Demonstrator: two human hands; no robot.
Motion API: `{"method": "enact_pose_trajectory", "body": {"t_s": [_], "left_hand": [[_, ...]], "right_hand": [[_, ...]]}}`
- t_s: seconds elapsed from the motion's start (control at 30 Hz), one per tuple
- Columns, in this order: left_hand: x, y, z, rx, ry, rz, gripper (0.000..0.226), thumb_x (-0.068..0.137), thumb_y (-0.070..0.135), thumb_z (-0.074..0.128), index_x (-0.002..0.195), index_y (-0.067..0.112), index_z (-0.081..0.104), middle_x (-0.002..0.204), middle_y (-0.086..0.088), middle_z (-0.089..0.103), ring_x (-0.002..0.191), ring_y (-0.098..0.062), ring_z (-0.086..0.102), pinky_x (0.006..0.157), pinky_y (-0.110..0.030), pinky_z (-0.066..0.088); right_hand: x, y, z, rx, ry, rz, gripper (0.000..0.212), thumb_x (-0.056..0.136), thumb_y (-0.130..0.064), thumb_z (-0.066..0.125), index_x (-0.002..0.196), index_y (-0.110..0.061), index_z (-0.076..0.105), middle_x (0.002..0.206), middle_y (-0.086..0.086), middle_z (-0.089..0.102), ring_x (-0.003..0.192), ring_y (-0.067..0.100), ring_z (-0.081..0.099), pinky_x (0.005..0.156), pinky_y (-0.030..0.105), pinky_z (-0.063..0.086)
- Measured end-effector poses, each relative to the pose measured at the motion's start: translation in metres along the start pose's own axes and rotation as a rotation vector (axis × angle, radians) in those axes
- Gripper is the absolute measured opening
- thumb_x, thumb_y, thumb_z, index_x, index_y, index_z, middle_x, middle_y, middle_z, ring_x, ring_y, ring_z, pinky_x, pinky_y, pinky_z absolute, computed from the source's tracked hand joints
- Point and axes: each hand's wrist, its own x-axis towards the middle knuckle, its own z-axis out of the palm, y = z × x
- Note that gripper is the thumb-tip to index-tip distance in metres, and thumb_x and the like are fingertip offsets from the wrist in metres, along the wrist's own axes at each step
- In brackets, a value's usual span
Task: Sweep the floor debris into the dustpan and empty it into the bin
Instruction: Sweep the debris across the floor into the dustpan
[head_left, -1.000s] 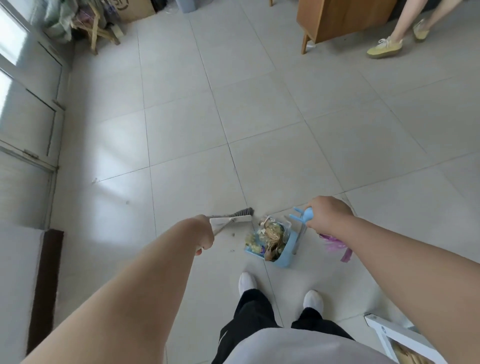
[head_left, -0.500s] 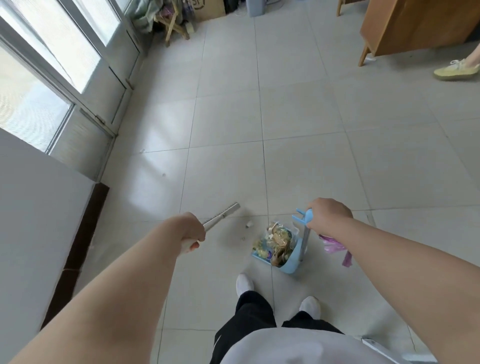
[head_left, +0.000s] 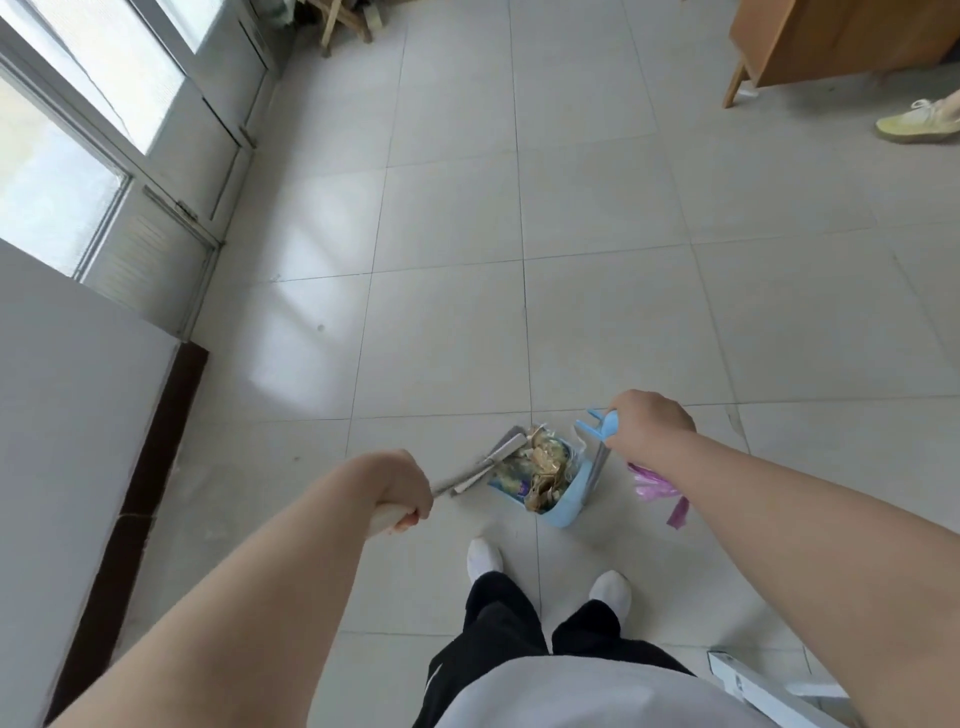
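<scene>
Pale tiled floor (head_left: 623, 312) carries the blue dustpan (head_left: 569, 506); broom (head_left: 506, 451) down just left, white-socked feet (head_left: 484, 558) right behind.

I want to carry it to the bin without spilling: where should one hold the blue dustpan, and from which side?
Grip the top end of its long upright handle, coming from above, as the right hand does. The dustpan is heaped with debris and its open mouth faces the broom, so lifting by the handle probably keeps it tilted back.

left hand (head_left: 401, 487) — curled round broom handle (head_left: 462, 477) | right hand (head_left: 650, 431) — curled round dustpan handle (head_left: 607, 423) | 2 arms stretched forward-down
</scene>
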Motion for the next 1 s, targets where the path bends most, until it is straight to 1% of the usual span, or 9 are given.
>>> {"method": "enact_pose_trajectory", "body": {"t_s": [0.1,0.23,0.3,0.43,0.57,0.67,0.8,0.93,1.0], "left_hand": [[-0.035,0.001,-0.026,-0.127,-0.025,0.018,0.038,0.087,0.002,0.059,0.125,0.003,0.057,0.068,-0.012,0.057,0.042,-0.018,0.049,0.046,-0.023,0.043],[-0.054,0.000,-0.050,-0.147,0.013,0.012,0.045,0.088,0.001,0.058,0.133,-0.001,0.052,0.065,-0.011,0.056,0.040,-0.016,0.047,0.043,-0.023,0.041],[-0.047,0.003,-0.055,-0.168,0.048,0.010,0.037,0.089,-0.001,0.056,0.126,-0.002,0.056,0.063,-0.010,0.055,0.037,-0.015,0.046,0.042,-0.021,0.039],[-0.016,0.013,-0.051,-0.188,0.142,0.008,0.003,0.088,-0.001,0.056,0.090,-0.002,0.057,0.061,-0.010,0.054,0.038,-0.018,0.046,0.041,-0.020,0.039],[0.025,0.020,-0.038,-0.304,0.171,0.018,0.005,0.088,0.003,0.059,0.087,0.001,0.054,0.059,-0.010,0.055,0.042,-0.018,0.047,0.045,-0.021,0.039],[0.043,0.027,-0.021,-0.349,0.110,0.005,0.012,0.088,0.004,0.059,0.078,0.006,0.052,0.052,-0.008,0.053,0.039,-0.018,0.046,0.048,-0.021,0.040],[0.039,0.047,0.000,-0.257,-0.028,0.054,0.007,0.084,0.008,0.056,0.079,0.003,0.058,0.060,-0.013,0.058,0.057,-0.025,0.052,0.064,-0.032,0.046],[0.012,0.067,0.001,-0.296,-0.132,0.091,0.002,0.086,0.005,0.055,0.084,0.005,0.055,0.055,-0.010,0.053,0.046,-0.019,0.046,0.048,-0.023,0.040],[-0.002,0.071,-0.004,-0.348,-0.126,0.093,0.009,0.087,0.003,0.055,0.096,0.006,0.055,0.056,-0.010,0.052,0.044,-0.018,0.043,0.043,-0.020,0.036]], "right_hand": [[0.001,-0.004,-0.003,-0.035,-0.002,-0.003,0.021,0.083,-0.011,0.062,0.101,-0.019,0.070,0.082,0.001,0.063,0.074,0.023,0.058,0.052,0.021,0.035],[0.003,-0.007,-0.007,-0.041,-0.004,-0.005,0.021,0.082,-0.011,0.062,0.099,-0.019,0.071,0.080,0.000,0.061,0.073,0.023,0.058,0.054,0.021,0.037],[0.003,-0.006,-0.007,-0.038,-0.006,-0.007,0.021,0.082,-0.011,0.061,0.099,-0.019,0.070,0.080,0.000,0.061,0.072,0.023,0.058,0.054,0.021,0.037],[0.002,0.000,-0.008,-0.027,-0.007,-0.010,0.019,0.083,-0.015,0.065,0.101,-0.019,0.069,0.086,0.001,0.064,0.075,0.023,0.058,0.055,0.022,0.037],[0.004,0.009,-0.011,-0.022,-0.009,-0.001,0.018,0.084,-0.016,0.065,0.101,-0.018,0.068,0.091,0.001,0.065,0.078,0.023,0.058,0.060,0.024,0.040],[0.009,0.012,-0.012,-0.027,-0.013,0.006,0.024,0.081,-0.014,0.064,0.103,-0.021,0.069,0.092,0.001,0.067,0.078,0.024,0.060,0.061,0.024,0.041],[0.012,0.011,-0.013,-0.046,-0.023,0.000,0.027,0.080,-0.011,0.063,0.104,-0.021,0.069,0.094,0.001,0.067,0.079,0.024,0.058,0.062,0.024,0.040],[0.012,0.007,-0.013,-0.044,-0.006,-0.002,0.021,0.084,-0.014,0.064,0.105,-0.018,0.066,0.099,0.003,0.067,0.083,0.025,0.059,0.066,0.025,0.042],[0.013,0.007,-0.018,-0.035,-0.002,-0.013,0.014,0.085,-0.013,0.064,0.098,-0.016,0.060,0.095,0.003,0.063,0.083,0.025,0.057,0.065,0.026,0.041]]}}
